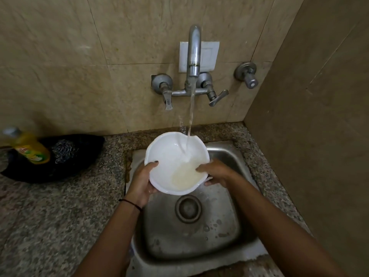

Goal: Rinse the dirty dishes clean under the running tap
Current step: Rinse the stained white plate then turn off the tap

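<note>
A white bowl (169,156) is held over the steel sink (235,162), tilted toward me. Water pours from the metal tap (194,50) in a stream (191,114) onto the bowl's far rim and pools cloudy in its lower part. My left hand (140,182) grips the bowl's left rim, thumb inside. My right hand (215,172) holds the right rim, its fingers reaching into the bowl at the water's edge.
The sink drain (188,209) lies below the bowl. A yellow dish-soap bottle (30,147) lies on a black bag (65,156) on the speckled granite counter (60,216) at left. Tap handles (167,96) and a wall valve (247,74) are on the tiled wall.
</note>
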